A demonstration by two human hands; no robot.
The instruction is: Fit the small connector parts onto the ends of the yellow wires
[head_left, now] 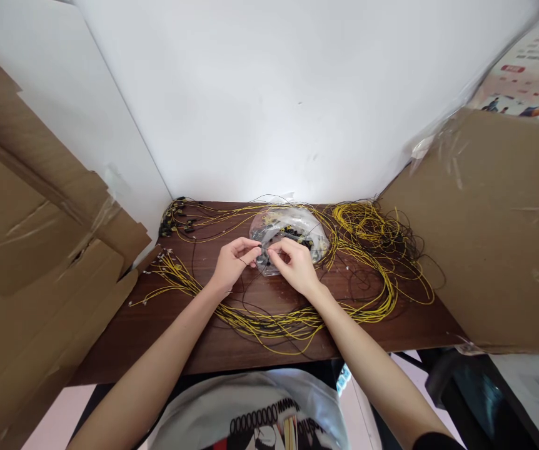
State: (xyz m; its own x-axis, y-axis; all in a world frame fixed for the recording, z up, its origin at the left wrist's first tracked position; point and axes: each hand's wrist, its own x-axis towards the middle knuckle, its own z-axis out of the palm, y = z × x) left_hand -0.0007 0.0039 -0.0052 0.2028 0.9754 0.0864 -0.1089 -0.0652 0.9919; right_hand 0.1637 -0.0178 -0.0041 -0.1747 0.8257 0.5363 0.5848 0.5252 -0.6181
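Left hand (232,262), right hand (299,267) near one plastic bag (309,220); one table (129,331).

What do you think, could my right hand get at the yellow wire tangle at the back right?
Likely yes: between your right hand and the yellow wire tangle, only the clear bag's edge and loose wires seem to lie. That hand looks busy with something small, though.
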